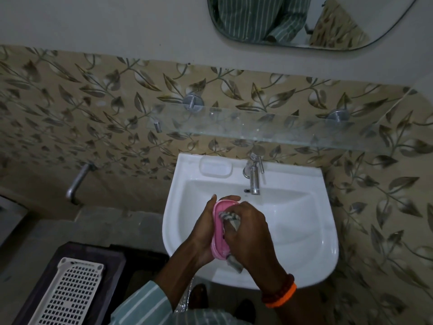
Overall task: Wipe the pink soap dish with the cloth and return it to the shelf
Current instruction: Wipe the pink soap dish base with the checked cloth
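Observation:
I hold the pink soap dish (218, 227) over the left side of the white sink (293, 231). My left hand (203, 233) grips the dish from its left edge, fingers curled over its far end. My right hand (248, 233) is closed on a striped grey cloth (230, 219) and presses it into the dish's hollow; a tail of the cloth hangs out below my palm. The glass shelf (257, 130) is fixed to the tiled wall above the sink and carries nothing that I can see.
A steel tap (255, 177) stands at the back of the sink, beside a moulded soap recess (215, 168). A wall pipe (77, 182) sticks out at left. A white perforated tray (70, 294) lies on a dark stool at lower left. A mirror (304, 19) hangs above.

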The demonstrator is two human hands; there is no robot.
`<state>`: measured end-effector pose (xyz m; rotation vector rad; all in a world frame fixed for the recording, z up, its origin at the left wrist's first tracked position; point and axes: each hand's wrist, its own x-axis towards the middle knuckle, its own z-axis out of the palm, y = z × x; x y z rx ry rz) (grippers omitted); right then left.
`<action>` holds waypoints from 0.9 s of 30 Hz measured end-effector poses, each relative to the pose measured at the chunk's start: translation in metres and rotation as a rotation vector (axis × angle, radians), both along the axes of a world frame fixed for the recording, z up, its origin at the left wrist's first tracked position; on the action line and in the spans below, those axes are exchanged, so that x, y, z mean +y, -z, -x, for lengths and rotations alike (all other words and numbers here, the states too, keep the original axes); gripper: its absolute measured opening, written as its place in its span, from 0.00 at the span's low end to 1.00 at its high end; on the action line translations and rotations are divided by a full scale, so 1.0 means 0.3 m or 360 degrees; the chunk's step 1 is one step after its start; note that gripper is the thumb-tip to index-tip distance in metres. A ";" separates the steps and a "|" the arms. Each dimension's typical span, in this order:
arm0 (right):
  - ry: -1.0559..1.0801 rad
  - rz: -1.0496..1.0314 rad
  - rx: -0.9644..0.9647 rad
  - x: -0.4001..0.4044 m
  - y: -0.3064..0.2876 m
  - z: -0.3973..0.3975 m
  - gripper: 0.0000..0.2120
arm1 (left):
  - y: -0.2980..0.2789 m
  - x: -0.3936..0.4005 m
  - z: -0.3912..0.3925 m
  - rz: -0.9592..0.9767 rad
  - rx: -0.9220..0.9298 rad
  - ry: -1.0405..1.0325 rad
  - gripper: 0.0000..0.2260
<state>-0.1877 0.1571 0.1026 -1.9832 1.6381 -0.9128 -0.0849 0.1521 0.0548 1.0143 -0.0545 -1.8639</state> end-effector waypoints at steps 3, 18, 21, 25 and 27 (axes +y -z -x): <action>-0.0318 -0.0236 0.0046 -0.009 0.005 0.035 0.09 | -0.007 0.001 -0.017 0.0004 -0.0045 -0.0026 0.26; -0.0046 -0.0358 0.0009 0.016 0.007 0.027 0.09 | -0.029 0.021 -0.066 0.0082 -0.0385 -0.0091 0.24; -0.0013 -0.0233 0.0058 -0.033 -0.019 0.024 0.08 | -0.029 0.029 -0.045 0.0024 -0.0377 -0.0006 0.25; -0.0009 -0.0167 0.0103 -0.011 -0.001 0.025 0.09 | -0.039 0.031 -0.029 0.0086 -0.0465 0.0052 0.24; 0.0015 -0.0213 0.0079 0.021 0.020 0.033 0.10 | -0.047 0.030 -0.032 0.0144 -0.0554 0.0049 0.23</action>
